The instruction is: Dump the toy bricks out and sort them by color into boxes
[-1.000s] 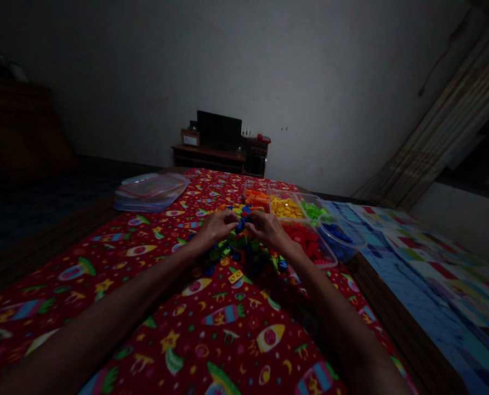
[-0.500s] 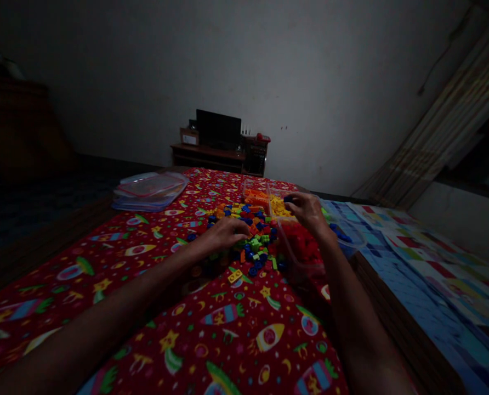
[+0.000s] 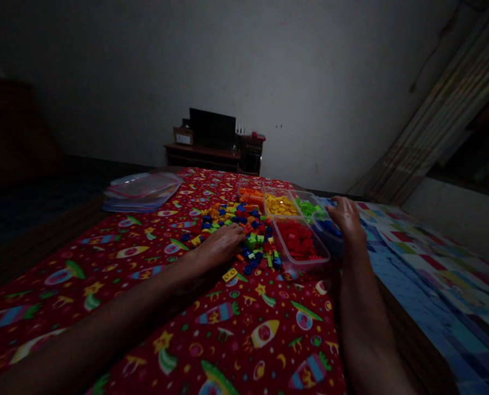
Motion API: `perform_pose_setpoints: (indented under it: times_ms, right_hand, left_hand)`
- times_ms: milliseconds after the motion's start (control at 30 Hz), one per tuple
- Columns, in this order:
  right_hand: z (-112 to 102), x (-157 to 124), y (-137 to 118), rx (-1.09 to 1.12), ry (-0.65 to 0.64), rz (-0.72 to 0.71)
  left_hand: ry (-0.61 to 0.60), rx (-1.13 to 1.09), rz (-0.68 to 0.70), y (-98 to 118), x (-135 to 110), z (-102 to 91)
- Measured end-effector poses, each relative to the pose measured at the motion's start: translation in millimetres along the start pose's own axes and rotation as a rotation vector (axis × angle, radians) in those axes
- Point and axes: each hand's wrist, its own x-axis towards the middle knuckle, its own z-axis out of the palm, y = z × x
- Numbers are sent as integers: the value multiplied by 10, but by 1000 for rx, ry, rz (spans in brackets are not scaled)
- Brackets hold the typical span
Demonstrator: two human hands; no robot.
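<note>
My left hand lies over the near left side of a loose pile of coloured toy building bricks, fingers stretched out and touching them. Its fingertips are partly hidden among the bricks. My right hand is raised over the round tub of blue bricks, thumb and fingers apart, with nothing visible between them. Left of that tub stands a clear box of red bricks. Behind are boxes of orange bricks, yellow bricks and green bricks. A single yellow brick lies in front of the pile.
A red cloth with rocket prints covers the surface. Stacked clear lids lie at the far left. On the right is a blue checked cloth. A desk with a dark monitor stands against the wall.
My right hand has moved right, from over the yellow box to the blue tub; the dark blue brick it held is gone from its fingers. My left hand stays at the pile.
</note>
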Motion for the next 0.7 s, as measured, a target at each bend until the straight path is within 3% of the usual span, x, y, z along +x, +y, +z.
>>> perform_pose_setpoints:
  times_ms: [233, 433, 700]
  right_hand:
    - [-111, -88, -483, 108, -62, -161]
    - [-94, -194, -691, 114, -114, -233]
    - [-14, -247, -800, 97, -108, -283]
  left_hand:
    - [101, -143, -4, -128, -45, -11]
    - [-40, -220, -23, 25, -47, -39]
    - [-63, -220, 10, 4, -38, 100]
